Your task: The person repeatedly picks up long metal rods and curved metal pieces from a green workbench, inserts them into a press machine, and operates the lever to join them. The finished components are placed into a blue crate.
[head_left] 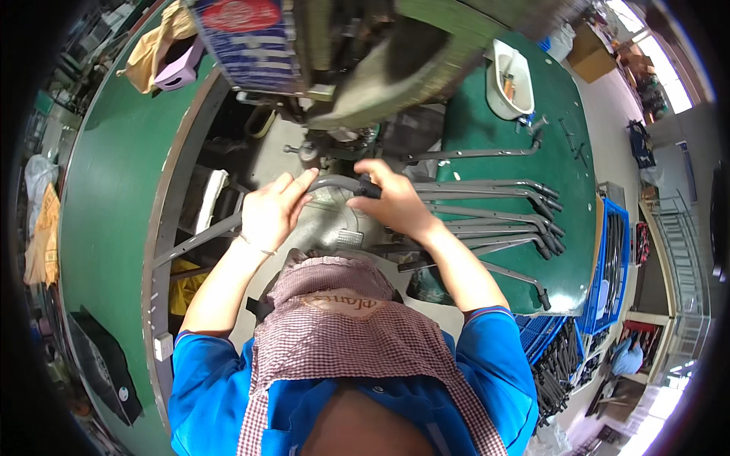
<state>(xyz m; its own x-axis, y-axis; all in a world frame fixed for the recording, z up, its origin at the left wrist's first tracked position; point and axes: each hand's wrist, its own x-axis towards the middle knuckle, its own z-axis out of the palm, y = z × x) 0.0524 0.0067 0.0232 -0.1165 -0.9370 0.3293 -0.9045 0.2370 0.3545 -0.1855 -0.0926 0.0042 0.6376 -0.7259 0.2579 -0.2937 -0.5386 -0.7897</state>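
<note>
A bent grey metal tube (201,239) slants across in front of me, its straight part to the left and its curved end under the machine's small tool head (308,154). My left hand (268,214) is closed round the tube near the bend, its index finger stretched along it toward the tool head. My right hand (395,201) grips the tube's black end piece (369,188) between thumb and fingers. Several similar bent tubes (487,188) with black ends lie side by side on the green table (471,114) to my right.
The green machine body (411,68) rises right ahead. A white plastic tub (509,80) holding tools stands on the right table, with loose small tools beyond it. Another green table (106,175) runs along my left. Blue crates (608,258) with black parts stand at the right.
</note>
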